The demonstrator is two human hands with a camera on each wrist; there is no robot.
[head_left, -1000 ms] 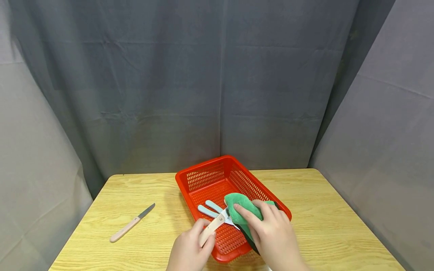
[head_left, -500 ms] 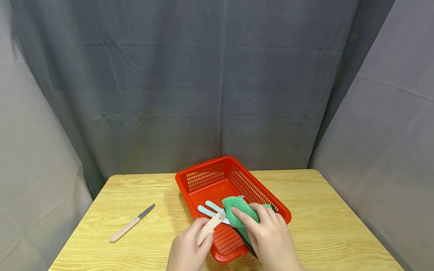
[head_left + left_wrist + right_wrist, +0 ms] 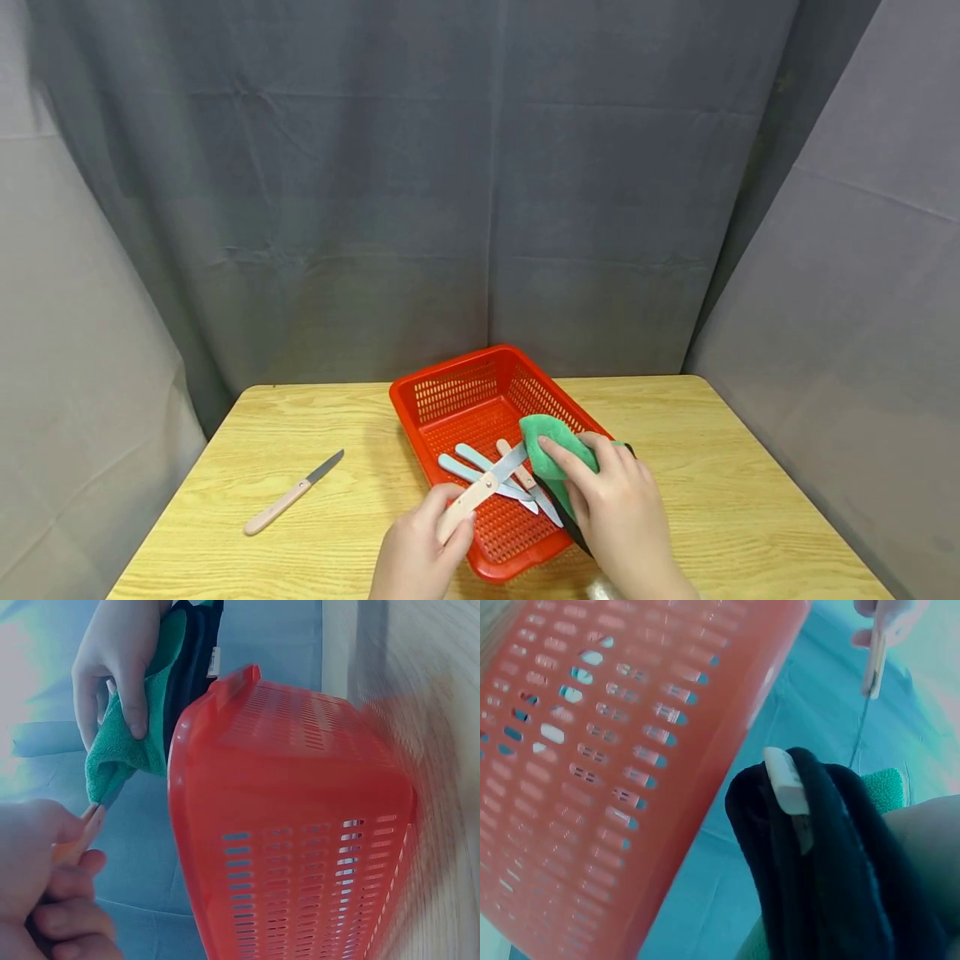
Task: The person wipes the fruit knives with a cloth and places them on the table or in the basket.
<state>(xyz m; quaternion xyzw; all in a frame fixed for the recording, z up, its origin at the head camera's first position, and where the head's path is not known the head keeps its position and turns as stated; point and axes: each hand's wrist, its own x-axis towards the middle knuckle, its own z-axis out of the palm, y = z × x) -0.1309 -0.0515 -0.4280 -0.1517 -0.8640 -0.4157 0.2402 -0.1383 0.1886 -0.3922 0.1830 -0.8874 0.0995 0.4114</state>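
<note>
My left hand (image 3: 423, 546) grips the pale wooden handle of a table knife (image 3: 468, 505), its blade angled up and to the right over the basket. A folded green cloth (image 3: 551, 446) with a black edge is pinched in my right hand (image 3: 618, 508), covering the blade's tip in the head view. Below them stands a red plastic basket (image 3: 442, 372) with slotted walls. Inside it lie two knives with light blue handles (image 3: 459, 468) and one with a pale wooden handle (image 3: 504, 448), their blades crossing toward the lower right.
Another wooden-handled knife (image 3: 294, 493) lies on the wood-grain table (image 3: 712, 500), left of the basket. Grey curtains (image 3: 360, 208) hang behind and on both sides. A small clear, shiny object (image 3: 602, 589) shows at the bottom edge beside my right wrist.
My right hand has slid the cloth up and right along the blade toward its tip, baring more metal and the wooden-handled knife in the basket. My left hand has barely moved.
</note>
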